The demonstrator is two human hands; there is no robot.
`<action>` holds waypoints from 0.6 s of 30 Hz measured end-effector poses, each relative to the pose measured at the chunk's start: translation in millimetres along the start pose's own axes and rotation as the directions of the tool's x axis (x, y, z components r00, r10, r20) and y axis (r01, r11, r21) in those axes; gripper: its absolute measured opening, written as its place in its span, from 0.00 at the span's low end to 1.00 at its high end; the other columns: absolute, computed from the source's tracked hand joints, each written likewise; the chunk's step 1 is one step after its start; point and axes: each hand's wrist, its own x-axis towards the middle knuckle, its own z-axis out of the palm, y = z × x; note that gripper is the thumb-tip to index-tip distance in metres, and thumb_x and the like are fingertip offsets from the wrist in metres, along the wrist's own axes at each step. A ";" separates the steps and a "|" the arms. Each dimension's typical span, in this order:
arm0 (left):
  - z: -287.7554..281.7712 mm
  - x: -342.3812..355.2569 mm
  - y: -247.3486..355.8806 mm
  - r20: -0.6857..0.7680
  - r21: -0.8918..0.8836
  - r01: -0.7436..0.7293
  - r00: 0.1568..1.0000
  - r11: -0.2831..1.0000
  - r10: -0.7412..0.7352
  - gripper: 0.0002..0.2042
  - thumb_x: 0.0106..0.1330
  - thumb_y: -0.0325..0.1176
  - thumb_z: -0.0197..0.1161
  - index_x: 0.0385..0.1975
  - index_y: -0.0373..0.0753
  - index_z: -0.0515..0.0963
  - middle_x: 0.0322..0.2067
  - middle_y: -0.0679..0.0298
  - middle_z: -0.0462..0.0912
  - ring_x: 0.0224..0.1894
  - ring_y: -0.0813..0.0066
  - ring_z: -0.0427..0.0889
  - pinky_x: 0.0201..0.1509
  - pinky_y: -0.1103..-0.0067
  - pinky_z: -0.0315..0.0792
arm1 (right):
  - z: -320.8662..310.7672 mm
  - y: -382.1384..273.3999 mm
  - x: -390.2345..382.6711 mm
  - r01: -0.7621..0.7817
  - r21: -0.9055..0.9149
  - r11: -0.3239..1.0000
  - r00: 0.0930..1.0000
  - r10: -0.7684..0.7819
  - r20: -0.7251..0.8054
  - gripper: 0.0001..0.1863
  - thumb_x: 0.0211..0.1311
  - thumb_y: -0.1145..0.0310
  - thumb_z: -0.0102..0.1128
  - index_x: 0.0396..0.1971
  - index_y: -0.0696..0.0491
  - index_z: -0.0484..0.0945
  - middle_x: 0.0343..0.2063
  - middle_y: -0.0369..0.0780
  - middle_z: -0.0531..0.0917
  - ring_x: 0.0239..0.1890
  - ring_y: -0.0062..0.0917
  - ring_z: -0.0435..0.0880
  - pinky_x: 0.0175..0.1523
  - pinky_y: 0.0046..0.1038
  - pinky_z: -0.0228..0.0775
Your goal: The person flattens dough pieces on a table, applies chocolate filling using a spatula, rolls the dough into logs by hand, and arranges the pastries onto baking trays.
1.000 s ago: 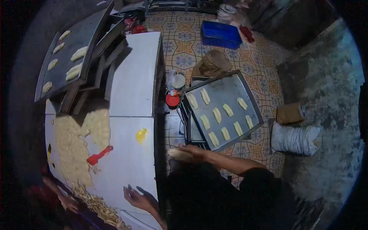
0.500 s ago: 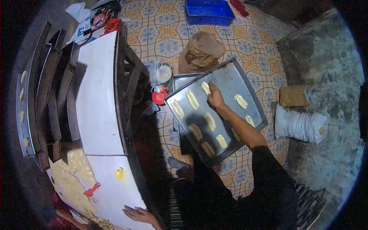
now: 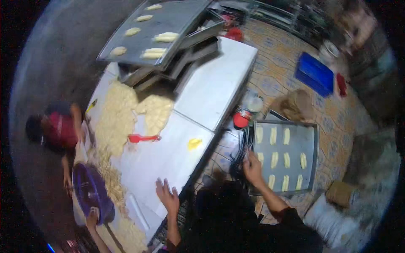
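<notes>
My left hand [image 3: 168, 196] has its fingers spread at the right edge of the white worktable [image 3: 213, 84]. My right hand [image 3: 253, 166] is at the left edge of a metal tray [image 3: 308, 141] lying low right of the table, its fingers loosely apart and blurred; I see nothing held in it. Several elongated pale dough pieces [image 3: 287, 160] lie on that tray. On the table are a spread of dough [image 3: 109, 122], a red scraper [image 3: 141, 138], a yellow smear [image 3: 194, 143], a white cylinder [image 3: 137, 213] and, behind, stacked trays with dough pieces [image 3: 141, 40].
A person in red [image 3: 59, 128] is at the table's left, near a purple tub [image 3: 84, 187] gripped by another's hand [image 3: 92, 217]. Beyond my tray are red containers [image 3: 241, 120], a brown sack [image 3: 295, 107] and a blue crate [image 3: 314, 74]. Sacks [image 3: 327, 217] lie right.
My right hand held a pale dough piece, set it on the low tray, and has drawn back to that tray's left edge without it. My view has swung toward the table.
</notes>
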 end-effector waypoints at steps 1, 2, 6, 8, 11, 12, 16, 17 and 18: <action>-5.5 -1.2 0.8 0.001 -0.063 0.000 1.000 0.998 0.000 0.25 0.71 0.31 0.58 0.67 0.34 0.69 0.71 0.42 0.63 0.75 0.40 0.57 0.76 0.53 0.52 | 28.6 -15.6 4.8 0.218 0.100 0.971 0.967 -0.229 0.111 0.27 0.68 0.70 0.55 0.64 0.65 0.70 0.63 0.57 0.75 0.66 0.47 0.74 0.70 0.43 0.65; -13.0 -4.8 -3.9 0.005 -0.124 -0.002 1.000 0.992 0.003 0.23 0.71 0.31 0.57 0.65 0.33 0.71 0.70 0.43 0.65 0.74 0.41 0.60 0.75 0.53 0.53 | 60.2 -32.1 6.0 0.403 0.223 0.888 0.873 -0.446 0.197 0.29 0.68 0.68 0.56 0.66 0.64 0.68 0.65 0.56 0.73 0.69 0.46 0.72 0.71 0.44 0.64; -31.9 -31.6 -38.8 -0.051 -0.227 0.073 0.995 0.971 -0.087 0.19 0.73 0.31 0.54 0.62 0.32 0.73 0.68 0.50 0.70 0.73 0.48 0.64 0.75 0.54 0.55 | 125.1 -118.4 30.5 0.607 -0.258 0.751 0.767 -0.470 0.436 0.38 0.71 0.57 0.54 0.71 0.66 0.57 0.73 0.56 0.61 0.77 0.46 0.58 0.77 0.47 0.49; -38.9 -43.6 -49.2 -0.088 -0.183 0.049 0.994 0.982 -0.066 0.19 0.72 0.29 0.55 0.61 0.33 0.74 0.68 0.49 0.71 0.73 0.47 0.64 0.75 0.54 0.55 | 143.7 -115.9 44.4 0.622 -0.381 0.684 0.774 -0.464 0.431 0.38 0.72 0.53 0.52 0.70 0.67 0.58 0.73 0.56 0.61 0.77 0.45 0.57 0.78 0.49 0.47; -25.7 -68.5 -77.2 -0.205 -0.214 0.035 0.975 0.976 -0.080 0.17 0.70 0.27 0.56 0.58 0.34 0.75 0.66 0.50 0.74 0.72 0.48 0.66 0.74 0.54 0.57 | 143.7 -109.5 39.8 0.704 -0.395 0.589 0.705 -0.520 0.482 0.35 0.73 0.54 0.52 0.69 0.65 0.62 0.72 0.54 0.64 0.75 0.45 0.61 0.76 0.49 0.50; -21.3 -78.5 -85.4 -0.246 -0.205 0.036 0.965 0.978 -0.087 0.16 0.70 0.26 0.57 0.57 0.34 0.76 0.65 0.50 0.75 0.71 0.49 0.68 0.73 0.54 0.60 | 141.8 -109.4 35.9 0.710 -0.371 0.599 0.701 -0.550 0.454 0.30 0.70 0.59 0.57 0.64 0.64 0.69 0.67 0.53 0.71 0.72 0.46 0.66 0.75 0.49 0.55; -21.5 -110.0 -107.6 -0.440 -0.245 0.074 0.880 0.967 -0.179 0.14 0.70 0.25 0.57 0.54 0.33 0.77 0.56 0.49 0.81 0.62 0.48 0.78 0.67 0.57 0.70 | 143.0 -123.4 2.2 0.725 -0.114 0.679 0.600 -0.542 0.589 0.23 0.65 0.67 0.61 0.58 0.62 0.75 0.59 0.52 0.79 0.70 0.46 0.69 0.74 0.48 0.60; -29.4 -108.8 -103.7 -0.441 -0.321 0.086 0.868 0.943 -0.229 0.14 0.70 0.25 0.57 0.53 0.32 0.78 0.54 0.48 0.82 0.61 0.48 0.78 0.65 0.58 0.71 | 155.8 -142.9 -6.7 0.726 -0.002 0.688 0.520 -0.547 0.656 0.26 0.68 0.65 0.58 0.61 0.62 0.72 0.62 0.52 0.76 0.71 0.46 0.67 0.75 0.48 0.57; -33.9 -102.3 -98.2 -0.437 -0.393 0.098 0.855 0.914 -0.279 0.13 0.69 0.24 0.57 0.52 0.31 0.79 0.53 0.47 0.82 0.61 0.49 0.79 0.64 0.58 0.72 | 176.9 -162.2 -14.5 0.708 0.110 0.698 0.433 -0.552 0.713 0.28 0.70 0.62 0.56 0.64 0.63 0.69 0.65 0.53 0.73 0.73 0.46 0.65 0.76 0.49 0.54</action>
